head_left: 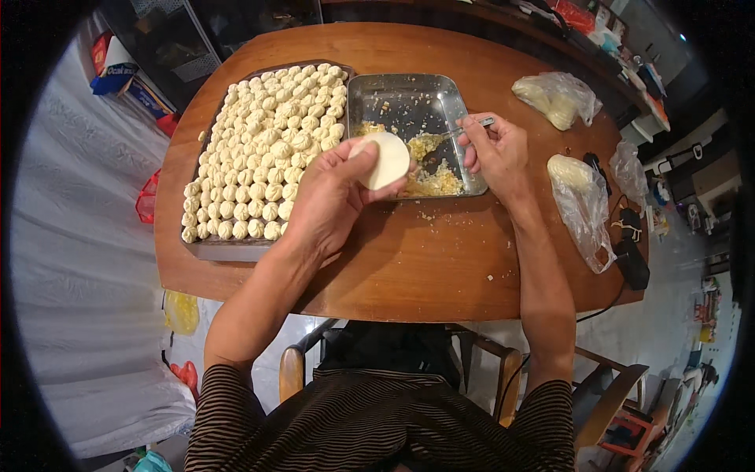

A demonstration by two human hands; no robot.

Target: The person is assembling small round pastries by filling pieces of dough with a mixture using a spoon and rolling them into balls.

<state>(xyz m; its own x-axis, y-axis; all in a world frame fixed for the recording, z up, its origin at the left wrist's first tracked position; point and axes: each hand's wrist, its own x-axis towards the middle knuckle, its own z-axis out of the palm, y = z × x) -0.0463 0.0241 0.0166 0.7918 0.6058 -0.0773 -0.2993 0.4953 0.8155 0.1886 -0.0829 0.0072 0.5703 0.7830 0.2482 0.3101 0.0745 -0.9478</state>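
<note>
Above the round wooden worktop, the left hand has its grip around a flat round white dough wrapper. The right hand clasps a metal spoon dipping into the rectangular steel tray of yellowish crumbly filling. Beside it, a dark tray holds rows of pale folded dumplings.

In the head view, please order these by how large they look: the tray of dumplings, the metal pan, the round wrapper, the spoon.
1. Tray of dumplings
2. Metal pan
3. Round wrapper, in the left hand
4. Spoon, in the right hand, partly hidden
</note>
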